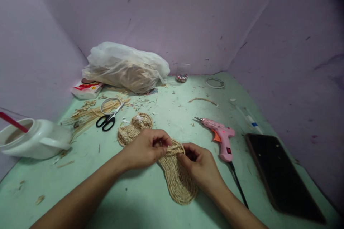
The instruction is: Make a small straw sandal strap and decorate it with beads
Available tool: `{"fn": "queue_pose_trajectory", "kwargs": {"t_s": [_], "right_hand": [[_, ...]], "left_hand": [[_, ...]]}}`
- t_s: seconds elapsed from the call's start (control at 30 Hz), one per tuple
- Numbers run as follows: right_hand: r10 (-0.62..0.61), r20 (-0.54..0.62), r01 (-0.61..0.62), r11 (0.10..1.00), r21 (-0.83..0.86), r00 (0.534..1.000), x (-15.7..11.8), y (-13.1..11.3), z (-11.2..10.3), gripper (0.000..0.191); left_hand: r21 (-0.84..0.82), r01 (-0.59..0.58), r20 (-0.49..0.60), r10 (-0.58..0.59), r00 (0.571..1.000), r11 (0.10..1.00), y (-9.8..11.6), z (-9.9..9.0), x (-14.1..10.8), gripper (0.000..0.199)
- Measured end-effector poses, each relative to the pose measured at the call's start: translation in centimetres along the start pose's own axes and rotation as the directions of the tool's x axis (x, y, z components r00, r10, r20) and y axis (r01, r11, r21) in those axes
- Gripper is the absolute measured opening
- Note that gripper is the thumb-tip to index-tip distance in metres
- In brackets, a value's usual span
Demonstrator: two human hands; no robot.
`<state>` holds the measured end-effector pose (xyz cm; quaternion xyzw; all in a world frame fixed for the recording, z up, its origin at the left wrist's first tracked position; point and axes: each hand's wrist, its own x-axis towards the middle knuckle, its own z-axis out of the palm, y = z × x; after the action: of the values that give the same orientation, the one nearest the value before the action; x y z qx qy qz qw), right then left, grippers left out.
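A woven straw slipper [178, 179] lies at the centre front, its sole coiled from braided cord, with a strap across its upper part. My left hand [147, 148] pinches the strap's left side, fingertips closed on it. On the right edge of the same slipper, my right hand [200, 164] grips the strap's end between thumb and fingers. A second woven slipper [129, 132] with white beads on top rests behind my left hand, partly hidden by it.
Black-handled scissors [109, 118] and straw strands [88, 116] lie left, near a white pot [45, 139]. A pink glue gun [221, 134] and dark phone [282, 175] are right. Behind are a plastic bag [126, 66], a bead cup [182, 75] and a ring [215, 83].
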<state>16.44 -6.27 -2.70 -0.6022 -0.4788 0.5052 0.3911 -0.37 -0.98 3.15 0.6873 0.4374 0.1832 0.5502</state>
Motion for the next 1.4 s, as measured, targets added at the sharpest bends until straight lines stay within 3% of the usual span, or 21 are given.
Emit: {"fn": "queue_pose_trajectory", "kwargs": {"t_s": [0.2, 0.43, 0.7, 0.9, 1.03, 1.1, 1.23, 1.4], "right_hand": [[0.030, -0.037, -0.030, 1.000, 0.005, 0.999, 0.3, 0.1, 0.2, 0.023], [0.004, -0.129, -0.012, 0.998, -0.055, 0.992, 0.8, 0.2, 0.3, 0.019], [-0.009, -0.140, -0.012, 0.989, -0.148, 0.990, 1.1, 0.6, 0.1, 0.021], [-0.051, -0.132, 0.010, 0.957, -0.291, 0.990, 0.6, -0.1, -0.1, 0.022], [-0.101, -0.148, 0.007, 0.846, -0.534, 0.984, -0.1, -1.0, -1.1, 0.036], [-0.193, -0.130, 0.082, 0.806, -0.586, 0.973, -0.2, -1.5, -1.6, 0.041], [-0.343, -0.076, 0.291, 0.877, -0.383, 0.936, 0.5, -2.4, -2.2, 0.032], [-0.187, 0.197, 0.217, 0.965, -0.147, 0.963, 2.5, -3.7, -1.8, 0.029]], "left_hand": [[0.194, -0.075, -0.045, 0.085, 0.995, 0.978, 0.1, 0.0, 0.3, 0.011], [0.545, -0.205, 0.011, 0.238, 0.971, 0.813, 0.6, 0.4, 1.0, 0.022], [0.505, -0.240, 0.048, 0.251, 0.967, 0.829, 0.0, 0.3, 1.0, 0.020], [0.521, -0.156, -0.012, 0.189, 0.982, 0.839, 0.2, 0.6, 0.9, 0.018], [0.506, -0.148, -0.013, 0.179, 0.984, 0.850, 0.0, 0.6, 1.2, 0.017], [0.495, -0.150, -0.016, 0.182, 0.983, 0.856, -0.3, 0.5, 1.4, 0.016], [0.473, -0.166, -0.033, 0.205, 0.978, 0.865, -0.7, 0.5, 1.4, 0.013], [0.446, -0.218, -0.053, 0.268, 0.962, 0.868, -0.9, 0.7, 1.5, 0.009]]}}
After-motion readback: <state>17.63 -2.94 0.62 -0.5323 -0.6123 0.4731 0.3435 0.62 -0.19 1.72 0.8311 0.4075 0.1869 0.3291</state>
